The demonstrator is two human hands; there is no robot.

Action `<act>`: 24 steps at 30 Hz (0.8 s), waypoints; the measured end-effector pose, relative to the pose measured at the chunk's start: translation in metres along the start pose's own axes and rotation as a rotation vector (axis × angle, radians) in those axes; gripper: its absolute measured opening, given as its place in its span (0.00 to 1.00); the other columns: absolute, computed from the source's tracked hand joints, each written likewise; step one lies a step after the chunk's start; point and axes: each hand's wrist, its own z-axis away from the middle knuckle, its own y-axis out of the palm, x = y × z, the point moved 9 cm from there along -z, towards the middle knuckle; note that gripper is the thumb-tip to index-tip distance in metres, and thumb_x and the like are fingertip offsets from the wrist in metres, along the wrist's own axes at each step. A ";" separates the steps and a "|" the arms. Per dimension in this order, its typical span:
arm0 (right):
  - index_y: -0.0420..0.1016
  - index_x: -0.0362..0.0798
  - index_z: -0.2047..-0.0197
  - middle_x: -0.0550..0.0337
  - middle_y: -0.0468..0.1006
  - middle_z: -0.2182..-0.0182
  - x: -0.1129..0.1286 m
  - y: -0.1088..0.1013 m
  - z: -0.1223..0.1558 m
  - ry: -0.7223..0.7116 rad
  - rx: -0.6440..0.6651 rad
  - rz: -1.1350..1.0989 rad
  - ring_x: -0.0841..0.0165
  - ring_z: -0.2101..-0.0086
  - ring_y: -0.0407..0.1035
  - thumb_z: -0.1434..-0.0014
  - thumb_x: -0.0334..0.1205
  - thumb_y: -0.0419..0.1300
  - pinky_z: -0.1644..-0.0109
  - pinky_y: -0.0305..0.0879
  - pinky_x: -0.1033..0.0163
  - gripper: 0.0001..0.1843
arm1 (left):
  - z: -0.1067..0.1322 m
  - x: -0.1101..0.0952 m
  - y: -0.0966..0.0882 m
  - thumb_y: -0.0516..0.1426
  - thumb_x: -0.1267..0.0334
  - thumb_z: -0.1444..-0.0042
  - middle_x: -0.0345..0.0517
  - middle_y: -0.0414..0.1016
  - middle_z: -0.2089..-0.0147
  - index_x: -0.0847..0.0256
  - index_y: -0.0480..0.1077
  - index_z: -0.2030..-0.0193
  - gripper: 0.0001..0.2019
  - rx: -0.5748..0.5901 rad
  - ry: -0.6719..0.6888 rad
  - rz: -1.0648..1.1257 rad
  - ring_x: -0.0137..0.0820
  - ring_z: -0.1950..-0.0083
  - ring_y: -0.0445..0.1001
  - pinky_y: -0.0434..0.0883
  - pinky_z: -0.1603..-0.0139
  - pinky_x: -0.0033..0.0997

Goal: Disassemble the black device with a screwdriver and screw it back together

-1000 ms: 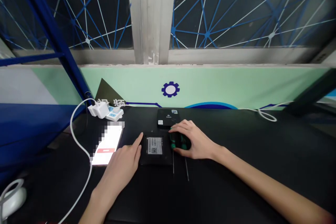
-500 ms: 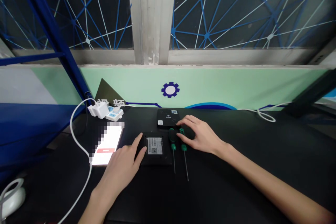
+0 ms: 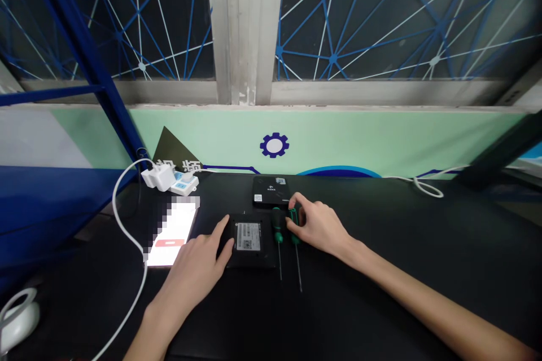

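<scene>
My right hand (image 3: pixel 317 224) has its fingers closed around the handle of a green-and-black screwdriver (image 3: pixel 293 227), which lies on the black desk mat (image 3: pixel 359 293) with its thin shaft pointing toward me. A matching screwdriver (image 3: pixel 278 227) lies just to its left, untouched. My left hand (image 3: pixel 195 262) rests against the left edge of a flat black electronic box (image 3: pixel 249 255), fingers apart, holding nothing. A white label (image 3: pixel 248 236) covers part of the box top. A second black box (image 3: pixel 270 192) lies beyond, just past my right fingertips.
A smartphone (image 3: pixel 171 234) with a lit, pixelated screen lies left of my left hand. Behind it sit a white power strip (image 3: pixel 184 183) and a charger (image 3: pixel 158 176) with a looping white cable (image 3: pixel 122 220). A white object (image 3: pixel 19 318) sits at the lower left. The mat ends at a green wall.
My right hand has come down from above the screwdrivers and closed on the right one. Both screwdrivers lie uncovered, unlike a second earlier. My left hand has barely moved.
</scene>
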 end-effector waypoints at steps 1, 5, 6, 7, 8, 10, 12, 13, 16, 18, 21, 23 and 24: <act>0.63 0.53 0.62 0.71 0.71 0.83 -0.001 -0.001 0.000 0.010 -0.008 -0.031 0.68 0.80 0.66 0.45 0.40 0.60 0.74 0.52 0.65 0.09 | 0.000 0.000 0.000 0.40 0.50 0.31 0.41 0.71 0.73 0.54 0.47 0.25 0.29 0.002 0.003 -0.001 0.39 0.70 0.74 0.60 0.72 0.31; 0.63 0.52 0.63 0.75 0.64 0.85 -0.007 -0.002 -0.004 0.017 -0.032 -0.387 0.72 0.83 0.60 0.47 0.37 0.60 0.74 0.55 0.66 0.10 | 0.001 -0.001 0.000 0.40 0.51 0.31 0.44 0.72 0.70 0.57 0.47 0.25 0.30 0.002 0.028 -0.012 0.40 0.68 0.74 0.62 0.70 0.32; 0.63 0.52 0.63 0.76 0.61 0.85 -0.010 -0.002 -0.006 0.026 -0.044 -0.522 0.73 0.83 0.57 0.47 0.38 0.61 0.75 0.55 0.67 0.10 | 0.002 -0.001 0.000 0.39 0.51 0.31 0.45 0.73 0.69 0.58 0.48 0.25 0.30 -0.001 0.032 -0.018 0.40 0.67 0.74 0.62 0.69 0.33; 0.63 0.51 0.62 0.76 0.59 0.85 -0.013 -0.001 -0.006 0.039 -0.052 -0.660 0.74 0.84 0.55 0.47 0.40 0.61 0.77 0.54 0.68 0.11 | 0.002 -0.001 0.000 0.39 0.51 0.31 0.46 0.73 0.69 0.58 0.48 0.25 0.30 -0.003 0.034 -0.022 0.41 0.67 0.74 0.63 0.69 0.33; 0.64 0.51 0.60 0.76 0.58 0.85 -0.016 -0.001 -0.007 0.054 -0.058 -0.793 0.75 0.84 0.53 0.46 0.41 0.62 0.79 0.52 0.69 0.12 | 0.002 -0.001 -0.001 0.39 0.51 0.32 0.46 0.73 0.69 0.59 0.49 0.26 0.30 -0.004 0.034 -0.024 0.41 0.67 0.74 0.63 0.69 0.33; 0.66 0.50 0.55 0.75 0.59 0.83 -0.021 0.000 -0.008 0.086 -0.081 -1.021 0.76 0.85 0.52 0.46 0.44 0.63 0.82 0.50 0.70 0.16 | 0.003 -0.001 -0.001 0.40 0.51 0.32 0.47 0.73 0.69 0.58 0.49 0.26 0.30 0.002 0.036 -0.014 0.41 0.66 0.74 0.63 0.68 0.34; 0.70 0.49 0.52 0.72 0.62 0.81 -0.026 -0.002 -0.007 0.128 -0.151 -1.192 0.76 0.85 0.54 0.46 0.46 0.64 0.84 0.52 0.69 0.20 | 0.003 -0.001 -0.001 0.40 0.51 0.32 0.46 0.73 0.68 0.57 0.48 0.25 0.30 0.008 0.037 0.003 0.41 0.65 0.74 0.64 0.68 0.34; 0.72 0.48 0.53 0.71 0.63 0.80 -0.029 -0.004 -0.006 0.153 -0.199 -1.260 0.76 0.84 0.55 0.47 0.46 0.65 0.84 0.54 0.69 0.19 | 0.003 -0.001 -0.002 0.40 0.51 0.32 0.46 0.73 0.68 0.56 0.48 0.25 0.30 0.007 0.037 0.010 0.41 0.65 0.74 0.64 0.67 0.34; 0.76 0.46 0.62 0.67 0.66 0.78 -0.037 -0.008 -0.003 0.223 -0.328 -1.406 0.76 0.82 0.58 0.48 0.46 0.68 0.83 0.61 0.68 0.14 | 0.003 -0.001 -0.002 0.41 0.52 0.32 0.46 0.73 0.69 0.55 0.48 0.26 0.30 0.006 0.032 0.012 0.41 0.65 0.74 0.64 0.67 0.34; 0.74 0.47 0.68 0.66 0.67 0.77 -0.040 -0.008 -0.003 0.248 -0.383 -1.473 0.75 0.81 0.61 0.50 0.45 0.70 0.81 0.64 0.69 0.12 | 0.002 0.000 -0.002 0.41 0.52 0.32 0.45 0.73 0.69 0.54 0.49 0.26 0.29 0.009 0.025 0.014 0.41 0.65 0.74 0.64 0.67 0.34; 0.69 0.49 0.69 0.64 0.73 0.74 -0.042 -0.004 -0.003 0.256 -0.409 -1.517 0.72 0.77 0.70 0.52 0.43 0.72 0.77 0.69 0.69 0.16 | 0.002 0.000 -0.002 0.42 0.53 0.33 0.45 0.73 0.68 0.53 0.50 0.26 0.29 0.008 0.014 0.020 0.41 0.64 0.74 0.63 0.67 0.33; 0.67 0.50 0.66 0.62 0.78 0.69 -0.039 -0.002 -0.003 0.225 -0.397 -1.490 0.69 0.73 0.75 0.51 0.44 0.72 0.73 0.71 0.68 0.18 | 0.002 0.000 -0.001 0.43 0.53 0.33 0.45 0.73 0.68 0.53 0.50 0.26 0.29 0.006 0.007 0.028 0.41 0.64 0.74 0.63 0.67 0.33; 0.66 0.50 0.65 0.61 0.80 0.67 -0.038 -0.002 -0.003 0.200 -0.390 -1.466 0.68 0.71 0.76 0.50 0.45 0.72 0.71 0.72 0.67 0.18 | 0.002 0.001 -0.001 0.43 0.53 0.33 0.45 0.73 0.68 0.53 0.50 0.26 0.29 0.005 0.003 0.034 0.41 0.64 0.74 0.63 0.67 0.33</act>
